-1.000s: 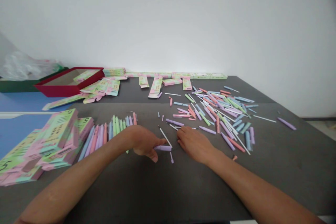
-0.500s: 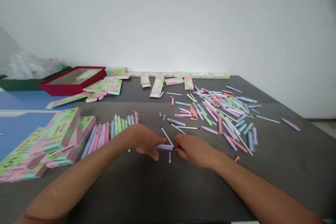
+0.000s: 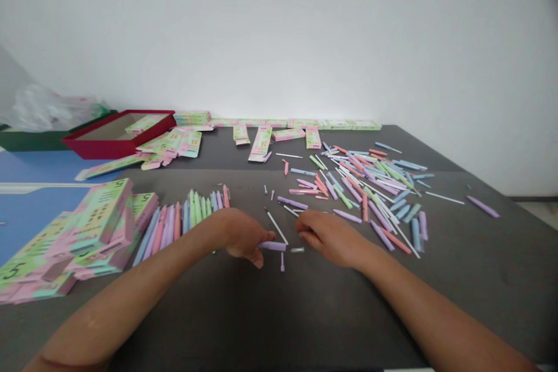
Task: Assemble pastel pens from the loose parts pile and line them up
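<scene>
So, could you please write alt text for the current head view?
A person's left hand holds a lilac pen barrel at a dark table; the right hand is near a small clear piece. Jumbled pastel pen parts lie to the right, with a row of pens and stacked cartons to the left.

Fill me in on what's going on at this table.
A person is handling pen parts with bare hands. The left hand holds a purple pen barrel. The right hand is bent low over the tabletop; whether it holds anything is hidden. A small pale piece lies between the hands. Pens lie side by side beyond the left forearm, loose parts are scattered to the right, and printed cartons are piled at the left.
</scene>
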Available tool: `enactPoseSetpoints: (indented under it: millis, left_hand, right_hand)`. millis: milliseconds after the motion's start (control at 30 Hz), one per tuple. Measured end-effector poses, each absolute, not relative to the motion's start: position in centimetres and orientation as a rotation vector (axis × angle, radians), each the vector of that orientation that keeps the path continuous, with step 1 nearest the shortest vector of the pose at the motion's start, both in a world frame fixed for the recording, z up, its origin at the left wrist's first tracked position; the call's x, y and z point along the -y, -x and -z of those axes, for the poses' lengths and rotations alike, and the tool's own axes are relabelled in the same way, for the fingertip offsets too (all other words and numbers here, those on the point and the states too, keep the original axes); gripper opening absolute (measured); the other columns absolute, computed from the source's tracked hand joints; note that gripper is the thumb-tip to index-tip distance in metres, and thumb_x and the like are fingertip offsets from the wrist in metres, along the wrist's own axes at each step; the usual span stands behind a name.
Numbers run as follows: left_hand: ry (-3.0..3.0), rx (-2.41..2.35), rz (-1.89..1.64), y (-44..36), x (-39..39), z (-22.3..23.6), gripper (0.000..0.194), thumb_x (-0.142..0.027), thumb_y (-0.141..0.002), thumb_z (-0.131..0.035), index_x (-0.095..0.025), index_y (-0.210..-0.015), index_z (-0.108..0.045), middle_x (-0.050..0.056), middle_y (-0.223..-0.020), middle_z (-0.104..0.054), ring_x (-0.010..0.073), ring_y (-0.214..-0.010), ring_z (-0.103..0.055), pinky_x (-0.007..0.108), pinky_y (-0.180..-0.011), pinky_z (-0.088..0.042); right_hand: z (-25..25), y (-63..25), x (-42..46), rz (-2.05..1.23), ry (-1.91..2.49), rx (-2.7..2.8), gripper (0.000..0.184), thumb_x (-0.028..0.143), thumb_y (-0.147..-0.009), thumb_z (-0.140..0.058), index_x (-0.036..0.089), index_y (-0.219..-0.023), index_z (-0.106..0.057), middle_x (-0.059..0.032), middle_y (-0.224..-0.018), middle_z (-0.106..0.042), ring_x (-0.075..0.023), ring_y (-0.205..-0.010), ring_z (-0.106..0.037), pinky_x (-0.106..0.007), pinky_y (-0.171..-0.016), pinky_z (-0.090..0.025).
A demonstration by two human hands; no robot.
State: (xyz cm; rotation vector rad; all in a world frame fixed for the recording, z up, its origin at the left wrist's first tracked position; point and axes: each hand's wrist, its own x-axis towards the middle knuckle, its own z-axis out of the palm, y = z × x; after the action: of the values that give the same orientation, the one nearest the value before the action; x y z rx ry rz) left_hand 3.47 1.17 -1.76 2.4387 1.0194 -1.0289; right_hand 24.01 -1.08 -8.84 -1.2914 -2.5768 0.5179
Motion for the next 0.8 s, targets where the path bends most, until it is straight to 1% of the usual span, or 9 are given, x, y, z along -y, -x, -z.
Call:
enactPoseSetpoints:
  millis: [100, 200, 300, 433, 533, 667, 800]
  left_hand:
    - [-2.453, -1.002, 1.026, -3.5, -1.1, 1.7, 0.061, -0.039, -0.081, -0.063, -0.023, -0.138, -0.048, 0.015, -0.104, -0.072, 0.0318, -0.09, -0.068, 0.037, -0.072, -0.051]
    - [-2.453, -0.977, 1.056, -3.6, -1.1, 1.5, 0.059, -0.041, -0.082, -0.063, -0.023, -0.137, -0.049, 0.014, -0.104, -0.072, 0.0322, -0.09, -0.068, 0.038, -0.071, -0.051]
    - [-2.449, -1.005, 1.032, -3.3, -1.1, 1.3, 0.058, -0.039, -0.082, -0.062, -0.024, -0.136, -0.049, 0.014, -0.106, -0.072, 0.0311, -0.092, -0.067, 0.036, -0.073, -0.051]
    - [-2.45, -1.063, 1.011, -2.8, -1.3, 1.1, 0.062, -0.04, -0.081, -0.062, -0.024, -0.139, -0.046, 0.014, -0.11, -0.071, 0.0303, -0.096, -0.066, 0.033, -0.072, -0.049]
    - [-2.454, -1.059, 1.0, -2.7, -1.3, 1.0, 0.063, -0.042, -0.081, -0.061, -0.024, -0.14, -0.045, 0.014, -0.109, -0.071, 0.0304, -0.096, -0.066, 0.033, -0.07, -0.049]
    - [-2.433, -1.055, 1.03, -2.8, -1.2, 0.9, 0.065, -0.044, -0.082, -0.061, -0.025, -0.142, -0.042, 0.014, -0.11, -0.071, 0.0313, -0.096, -0.066, 0.034, -0.071, -0.048]
    - [-2.432, -1.053, 1.02, -2.9, -1.2, 1.0, 0.065, -0.044, -0.082, -0.061, -0.026, -0.141, -0.043, 0.014, -0.111, -0.07, 0.0318, -0.097, -0.065, 0.035, -0.072, -0.049]
  right_hand:
    - [8.7, -22.7, 2.2, -0.462, 1.131, 2.764, 0.017, 0.024, -0.09, -0.051, 0.018, -0.103, -0.06, -0.0066, -0.097, -0.059, -0.0178, -0.087, -0.054, -0.028, -0.074, -0.038]
    - [9.0, -21.8, 2.9, -0.381, 1.033, 2.88, 0.026, 0.032, -0.089, -0.055, 0.019, -0.111, -0.059, -0.0082, -0.101, -0.058, -0.0203, -0.09, -0.054, -0.032, -0.077, -0.04]
    - [9.5, -21.2, 3.3, -0.347, 0.953, 2.926, 0.027, 0.036, -0.088, -0.057, 0.021, -0.111, -0.059, -0.0076, -0.103, -0.059, -0.0222, -0.094, -0.054, -0.035, -0.08, -0.041]
    - [10.2, -20.6, 4.1, -0.308, 0.906, 2.935, 0.015, 0.028, -0.09, -0.054, 0.018, -0.1, -0.059, -0.008, -0.101, -0.059, -0.0216, -0.094, -0.056, -0.034, -0.079, -0.044]
    - [10.4, -20.4, 4.7, -0.293, 0.861, 2.947, 0.011, 0.021, -0.09, -0.049, 0.016, -0.096, -0.057, -0.0087, -0.097, -0.059, -0.0207, -0.091, -0.056, -0.033, -0.078, -0.045]
    - [10.1, -20.5, 5.1, -0.334, 0.841, 2.992, 0.014, 0.013, -0.086, -0.049, 0.016, -0.098, -0.055, -0.0091, -0.098, -0.06, -0.0207, -0.092, -0.056, -0.032, -0.078, -0.045]
    - [9.2, -21.5, 5.2, -0.46, 0.918, 3.022, 0.02, 0.009, -0.082, -0.049, 0.015, -0.101, -0.052, -0.009, -0.099, -0.06, -0.0208, -0.089, -0.058, -0.032, -0.074, -0.045]
